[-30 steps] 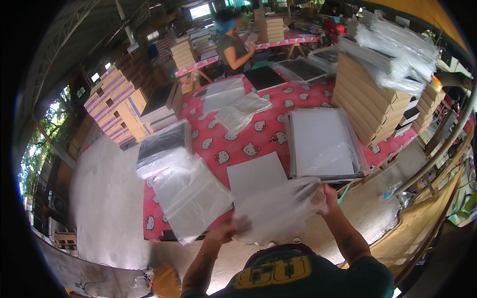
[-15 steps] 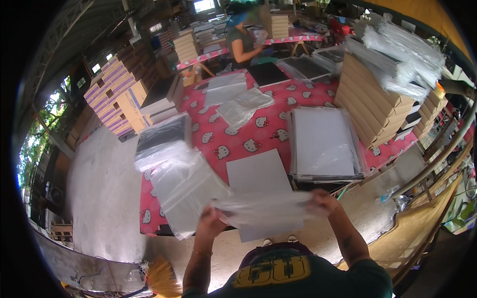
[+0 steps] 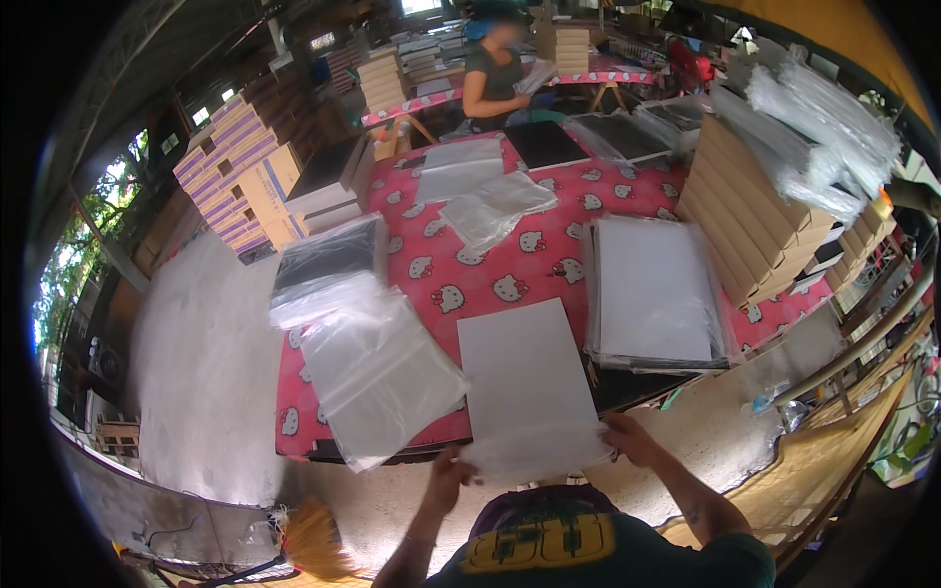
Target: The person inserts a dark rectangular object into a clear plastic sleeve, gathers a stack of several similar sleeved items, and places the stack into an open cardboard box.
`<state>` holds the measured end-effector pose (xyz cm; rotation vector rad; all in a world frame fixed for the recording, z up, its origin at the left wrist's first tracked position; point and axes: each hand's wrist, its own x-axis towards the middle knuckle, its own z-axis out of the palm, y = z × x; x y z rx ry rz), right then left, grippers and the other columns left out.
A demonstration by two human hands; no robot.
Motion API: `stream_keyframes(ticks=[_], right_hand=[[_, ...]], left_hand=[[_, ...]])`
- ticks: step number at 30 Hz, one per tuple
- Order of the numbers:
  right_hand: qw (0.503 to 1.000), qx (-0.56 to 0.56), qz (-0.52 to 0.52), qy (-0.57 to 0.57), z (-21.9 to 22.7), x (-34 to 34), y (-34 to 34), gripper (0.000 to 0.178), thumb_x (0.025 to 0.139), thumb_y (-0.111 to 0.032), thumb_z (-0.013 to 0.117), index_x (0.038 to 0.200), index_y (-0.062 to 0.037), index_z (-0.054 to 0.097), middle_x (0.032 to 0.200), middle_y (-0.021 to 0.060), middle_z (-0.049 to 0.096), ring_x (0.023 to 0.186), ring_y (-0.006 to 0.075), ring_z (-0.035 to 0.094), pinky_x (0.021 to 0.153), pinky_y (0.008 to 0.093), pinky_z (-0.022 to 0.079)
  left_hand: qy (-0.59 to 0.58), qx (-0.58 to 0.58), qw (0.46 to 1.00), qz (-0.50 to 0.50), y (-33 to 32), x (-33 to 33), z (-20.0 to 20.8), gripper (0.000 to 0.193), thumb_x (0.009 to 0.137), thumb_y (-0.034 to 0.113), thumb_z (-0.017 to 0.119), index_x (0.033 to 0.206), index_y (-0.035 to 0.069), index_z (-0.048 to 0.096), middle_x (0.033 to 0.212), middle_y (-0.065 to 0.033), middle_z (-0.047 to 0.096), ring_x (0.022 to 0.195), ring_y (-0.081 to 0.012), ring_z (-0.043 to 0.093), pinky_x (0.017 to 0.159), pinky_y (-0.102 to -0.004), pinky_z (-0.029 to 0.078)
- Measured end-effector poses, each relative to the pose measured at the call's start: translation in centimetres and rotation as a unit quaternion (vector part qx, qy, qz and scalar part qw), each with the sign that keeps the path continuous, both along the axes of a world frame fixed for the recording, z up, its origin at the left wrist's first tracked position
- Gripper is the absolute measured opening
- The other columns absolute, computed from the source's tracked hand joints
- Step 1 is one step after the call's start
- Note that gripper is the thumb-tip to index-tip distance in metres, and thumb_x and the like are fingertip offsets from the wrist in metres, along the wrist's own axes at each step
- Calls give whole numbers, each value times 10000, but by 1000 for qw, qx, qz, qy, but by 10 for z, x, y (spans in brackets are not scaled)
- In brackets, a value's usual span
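A: In the head view, how far along does it look?
B: Partway, I'd judge. The clear film (image 3: pixel 537 457) lies across only the near end of the white sheet (image 3: pixel 524 358); most of the sheet is uncovered. Whether its near edge is inside the film, I can't tell.
A: Where's the sheet?
B: At the near edge of the pink table cover (image 3: pixel 431 265), overhanging it, between the loose plastic bags (image 3: pixel 382 382) and the stack of white panels (image 3: pixel 655 289). That stack has clear plastic around it, so it may be further along.
A: And the hands?
B: The left hand (image 3: pixel 451 471) is low, its fingers seemingly closed on 1 side of the film, though blurred. The right hand (image 3: pixel 630 439) sits slightly higher, apparently pinching the opposite side. The 2 forearms angle inward from the lower edge, elbows apart.
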<state>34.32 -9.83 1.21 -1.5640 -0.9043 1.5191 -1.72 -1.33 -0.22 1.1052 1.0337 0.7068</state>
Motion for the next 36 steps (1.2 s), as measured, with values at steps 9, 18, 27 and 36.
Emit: stream_keyframes(ticks=[9,18,27,36], right_hand=[[909,143,-260,-291,-97,-61,-55,450,802,86,392,1206,-16,563,1071,147,558,636,142,551,574,283,484],[949,133,-258,-126,-93,-34,-41,400,785,111,383,1125,-5,559,895,98,615,674,124,546,578,257,464],[927,248,-38,278,130,-15,2,548,877,-63,501,1404,-69,352,1130,155,611,1061,217,585,926,337,434],[837,306,-135,433,117,-2,119,381,947,-152,522,1320,-107,453,1183,53,594,1095,196,572,938,380,466]], left_hand=[[103,-32,978,180,-60,29,-62,408,866,28,500,1268,43,433,872,-190,626,600,-198,611,479,-307,513],[7,73,988,138,-47,24,-67,116,855,-19,517,971,-28,511,855,-136,631,741,-154,612,654,-279,509],[-310,45,949,28,23,-39,62,416,822,168,677,1196,19,573,1080,-108,621,1013,-282,611,872,-373,513],[-500,-3,863,74,142,30,99,322,939,161,514,1235,36,498,1105,-80,620,1062,-234,583,912,-400,481]])
